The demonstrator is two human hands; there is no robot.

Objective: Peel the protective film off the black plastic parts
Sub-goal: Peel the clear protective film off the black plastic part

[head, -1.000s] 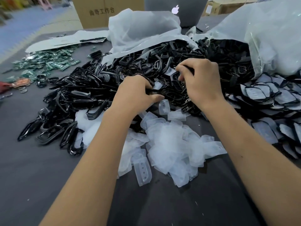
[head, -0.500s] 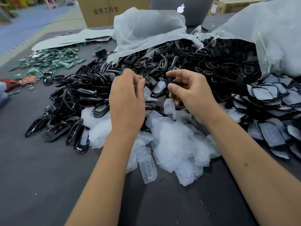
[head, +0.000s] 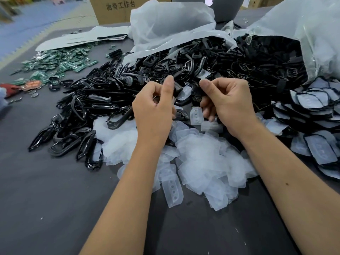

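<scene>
My left hand (head: pixel 153 109) and my right hand (head: pixel 228 103) are raised close together over the heap, fingers curled. The left pinches the edge of a black plastic part (head: pixel 178 88) under its thumb. The right grips a dark piece (head: pixel 196 93) against its curled fingers. A pale film (head: pixel 184 93) shows in the gap between them; whether it is attached to the held part is unclear. Below the hands lies a pile of peeled clear films (head: pixel 202 159). Bare black frames (head: pixel 88 111) are heaped at the left.
Film-covered black parts (head: pixel 312 107) are stacked at the right. Two open plastic bags (head: pixel 171 28) (head: pixel 303 34) spill black parts at the back. Green circuit boards (head: pixel 60 61) lie at the far left, a cardboard box (head: pixel 114 10) and a laptop (head: pixel 222 8) behind. The grey table (head: pixel 46 199) is bare near me.
Both hands drew back from the heap towards me and turned, so the thumbs now point up, with a black part brought along between them.
</scene>
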